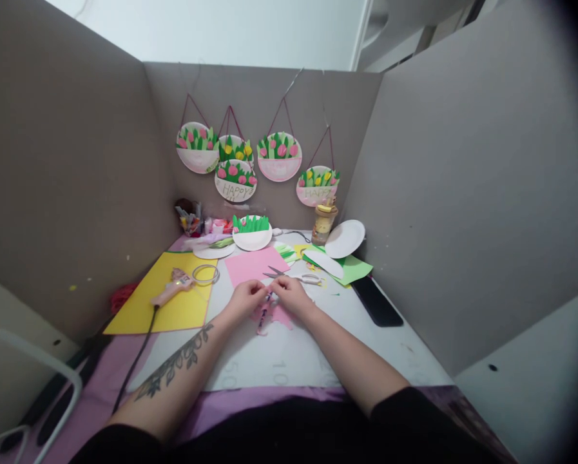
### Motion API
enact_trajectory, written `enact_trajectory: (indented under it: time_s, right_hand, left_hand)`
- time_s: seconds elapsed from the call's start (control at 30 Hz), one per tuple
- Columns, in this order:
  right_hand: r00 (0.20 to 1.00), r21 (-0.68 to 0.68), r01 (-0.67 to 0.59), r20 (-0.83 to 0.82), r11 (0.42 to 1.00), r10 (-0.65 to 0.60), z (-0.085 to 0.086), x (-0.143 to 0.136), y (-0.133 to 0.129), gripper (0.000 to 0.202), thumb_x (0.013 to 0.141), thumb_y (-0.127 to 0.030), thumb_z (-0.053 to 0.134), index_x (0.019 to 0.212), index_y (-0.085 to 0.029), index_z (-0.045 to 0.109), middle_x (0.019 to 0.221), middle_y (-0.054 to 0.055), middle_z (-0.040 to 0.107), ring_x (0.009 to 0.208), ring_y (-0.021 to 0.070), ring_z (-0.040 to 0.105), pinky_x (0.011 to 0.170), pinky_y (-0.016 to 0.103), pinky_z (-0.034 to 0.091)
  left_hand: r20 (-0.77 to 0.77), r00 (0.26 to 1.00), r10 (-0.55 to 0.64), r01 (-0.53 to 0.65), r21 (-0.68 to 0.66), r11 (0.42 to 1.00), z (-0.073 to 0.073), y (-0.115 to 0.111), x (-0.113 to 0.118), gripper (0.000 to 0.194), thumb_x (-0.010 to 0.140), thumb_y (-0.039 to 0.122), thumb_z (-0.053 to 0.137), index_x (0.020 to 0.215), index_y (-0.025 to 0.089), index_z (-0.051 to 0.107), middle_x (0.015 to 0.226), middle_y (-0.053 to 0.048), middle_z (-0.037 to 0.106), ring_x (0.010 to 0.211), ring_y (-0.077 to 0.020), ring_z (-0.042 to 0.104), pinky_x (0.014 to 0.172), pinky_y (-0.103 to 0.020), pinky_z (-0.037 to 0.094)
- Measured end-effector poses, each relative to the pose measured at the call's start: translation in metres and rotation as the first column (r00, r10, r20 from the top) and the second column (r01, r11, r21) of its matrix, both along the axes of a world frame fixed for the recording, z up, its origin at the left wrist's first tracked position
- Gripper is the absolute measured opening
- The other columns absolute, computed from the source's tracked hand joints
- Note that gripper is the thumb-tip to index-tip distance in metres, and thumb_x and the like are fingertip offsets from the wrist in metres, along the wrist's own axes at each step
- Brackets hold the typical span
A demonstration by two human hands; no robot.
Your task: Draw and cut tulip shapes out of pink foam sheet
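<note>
Two grips, left grip and right grip, pinching one dark-marked pink strip between them, over the desk. Pink scraps beside it. One pair of scissors, one pink sheet just beyond. One glue gun on one yellow sheet, left. One phone, right. Five decorated plates hanging at back panel, one green-topped plate below.
</note>
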State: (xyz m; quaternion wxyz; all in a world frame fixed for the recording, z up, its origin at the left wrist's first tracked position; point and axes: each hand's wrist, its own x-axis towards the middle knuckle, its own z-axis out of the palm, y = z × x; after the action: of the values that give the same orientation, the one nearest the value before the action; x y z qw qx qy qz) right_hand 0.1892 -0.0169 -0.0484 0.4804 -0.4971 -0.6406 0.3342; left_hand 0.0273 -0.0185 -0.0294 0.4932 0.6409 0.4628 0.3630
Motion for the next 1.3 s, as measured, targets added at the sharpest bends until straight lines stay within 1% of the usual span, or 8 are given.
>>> enact_trajectory:
  time_s: [0.17, 0.43, 0.57, 0.7, 0.83, 0.93, 1.17, 1.3]
  right_hand:
    - [0.985, -0.033, 0.019, -0.168, 0.999, -0.024, -0.001, -0.003, 0.002, 0.022, 0.079, -0.037, 0.051, 0.088, -0.018, 0.059, 0.072, 0.0, 0.057, 0.063, 0.0132, 0.049, 0.062, 0.026, 0.041]
    - [0.98, -0.032, -0.031, -0.2, 0.999, 0.024, -0.002, -0.005, 0.004, 0.016, 0.074, -0.032, 0.06, 0.07, -0.018, 0.053, 0.063, -0.002, 0.052, 0.061, 0.013, 0.048, 0.061, 0.025, 0.039]
    - [0.988, 0.092, -0.049, -0.139, 0.995, 0.061, -0.001, 0.0, 0.004, 0.012, 0.075, -0.029, 0.058, 0.075, -0.018, 0.059, 0.075, 0.0, 0.057, 0.073, 0.0146, 0.053, 0.07, 0.027, 0.041]
    - [0.992, 0.137, -0.09, -0.076, 0.986, 0.101, 0.0, 0.001, 0.004, 0.008, 0.074, -0.025, 0.057, 0.078, -0.019, 0.06, 0.085, 0.002, 0.057, 0.084, 0.0164, 0.054, 0.071, 0.026, 0.042]
    - [0.98, 0.096, -0.085, -0.171, 0.992, 0.1, -0.004, 0.0, 0.006, 0.023, 0.075, -0.024, 0.053, 0.098, -0.02, 0.057, 0.092, 0.002, 0.059, 0.084, 0.0156, 0.055, 0.074, 0.027, 0.042]
    - [0.983, 0.053, -0.093, -0.156, 0.994, 0.101, -0.007, -0.001, 0.008, 0.017, 0.074, -0.03, 0.057, 0.086, -0.018, 0.057, 0.079, 0.0, 0.058, 0.074, 0.0144, 0.053, 0.071, 0.027, 0.041]
    - [0.976, -0.042, -0.049, -0.215, 0.998, 0.039, -0.001, -0.001, 0.006, 0.016, 0.071, -0.032, 0.06, 0.068, -0.017, 0.055, 0.059, -0.004, 0.05, 0.056, 0.0115, 0.046, 0.058, 0.024, 0.036]
    - [0.986, -0.067, -0.025, -0.164, 0.997, 0.014, 0.001, 0.001, 0.006, 0.012, 0.07, -0.027, 0.058, 0.065, -0.017, 0.054, 0.057, -0.004, 0.048, 0.055, 0.0112, 0.043, 0.055, 0.024, 0.033]
  left_hand:
    - [0.106, 0.992, 0.062, -0.056, -0.057, 0.997, -0.003, 0.005, -0.001, 0.026, 0.069, 0.039, 0.065, 0.071, 0.013, 0.063, 0.059, -0.001, 0.057, 0.047, -0.011, 0.051, 0.044, -0.021, 0.039]
    - [0.105, 0.995, 0.003, 0.004, -0.069, 0.998, -0.007, 0.009, -0.002, 0.029, 0.068, 0.041, 0.067, 0.075, 0.012, 0.065, 0.063, -0.004, 0.06, 0.05, -0.0112, 0.052, 0.045, -0.02, 0.036]
    - [0.318, 0.948, -0.019, 0.098, -0.233, 0.968, -0.003, 0.009, -0.002, 0.033, 0.068, 0.041, 0.068, 0.083, 0.013, 0.062, 0.068, -0.003, 0.059, 0.048, -0.0071, 0.048, 0.044, -0.018, 0.034]
    - [0.454, 0.887, -0.078, 0.219, -0.267, 0.938, -0.002, 0.01, -0.003, 0.033, 0.063, 0.03, 0.073, 0.087, 0.013, 0.059, 0.062, 0.003, 0.053, 0.045, -0.0039, 0.042, 0.044, -0.016, 0.033]
    - [0.375, 0.924, 0.076, 0.004, -0.207, 0.978, 0.001, 0.01, -0.002, 0.039, 0.06, 0.028, 0.074, 0.091, 0.015, 0.054, 0.059, 0.006, 0.052, 0.042, -0.0045, 0.043, 0.04, -0.016, 0.028]
    - [0.29, 0.949, 0.126, -0.082, -0.159, 0.984, 0.004, 0.007, -0.002, 0.041, 0.06, 0.031, 0.074, 0.092, 0.015, 0.055, 0.061, 0.003, 0.057, 0.048, -0.0078, 0.052, 0.041, -0.016, 0.03]
    - [0.281, 0.959, -0.039, 0.079, -0.132, 0.988, 0.0, 0.007, -0.001, 0.043, 0.06, 0.038, 0.077, 0.089, 0.013, 0.057, 0.074, -0.007, 0.066, 0.063, -0.017, 0.064, 0.05, -0.022, 0.045]
    - [0.187, 0.981, -0.058, 0.088, -0.159, 0.983, -0.001, 0.006, -0.001, 0.041, 0.062, 0.041, 0.075, 0.088, 0.015, 0.057, 0.075, -0.006, 0.065, 0.057, -0.0165, 0.063, 0.044, -0.022, 0.043]
